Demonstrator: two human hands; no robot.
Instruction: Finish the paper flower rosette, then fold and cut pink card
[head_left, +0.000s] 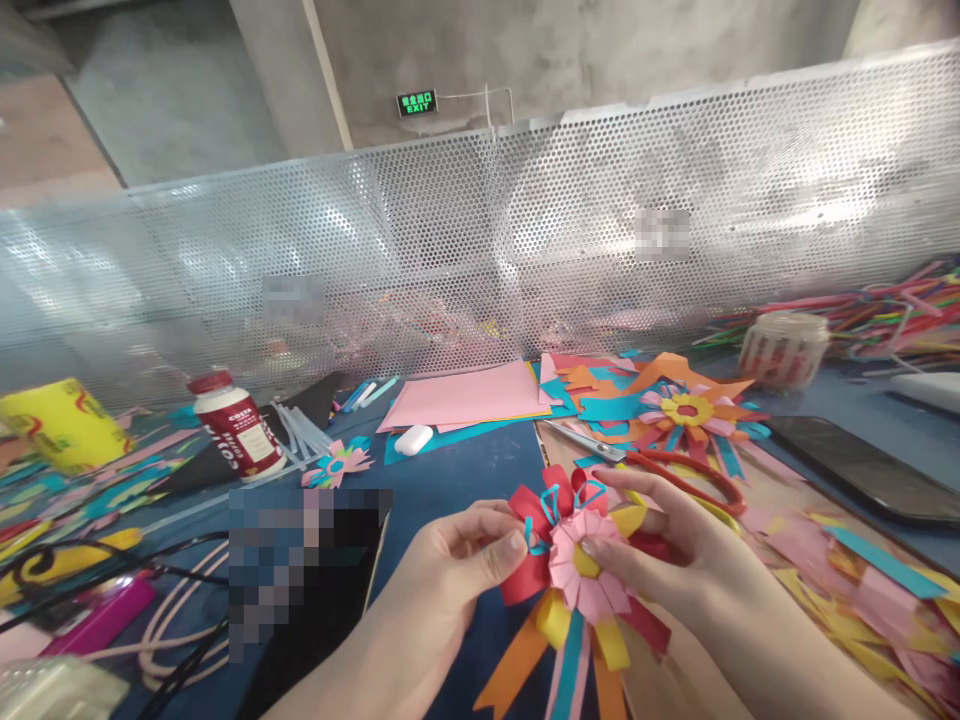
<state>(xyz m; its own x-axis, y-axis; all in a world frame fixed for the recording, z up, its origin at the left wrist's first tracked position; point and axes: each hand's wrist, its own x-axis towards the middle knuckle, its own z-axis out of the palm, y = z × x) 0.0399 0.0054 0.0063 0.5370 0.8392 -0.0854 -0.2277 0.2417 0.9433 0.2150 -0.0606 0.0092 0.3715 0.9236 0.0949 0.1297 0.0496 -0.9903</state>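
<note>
Petal work: apparently pressing or adjusting layers of a paper flower (576,592)
Next touch: probably calls for light, steady pressure, without creasing
Left hand (456,565): pinching a red petal (525,585)
Right hand (679,545): gripping the opposite side, thumb against the yellow centre (585,563)
Flower position: between both hands, above the blue tabletop (480,465)
Flower look: pink and red, turquoise loops (553,500) near the top, streamers (517,660) hanging below

Desk (499,462): blue top. Partition (442,190): perforated metal, silvery, upright along the desk's far edge, patched with white glare, strongest toward that edge's right end. Wall (585,55): mottled grey, beyond the partition. Strip (328,75): pale, slightly tilted. Sign (417,103): green-lit "EXIT", above the partition. Cable (512,107): white, beside the sign.
</note>
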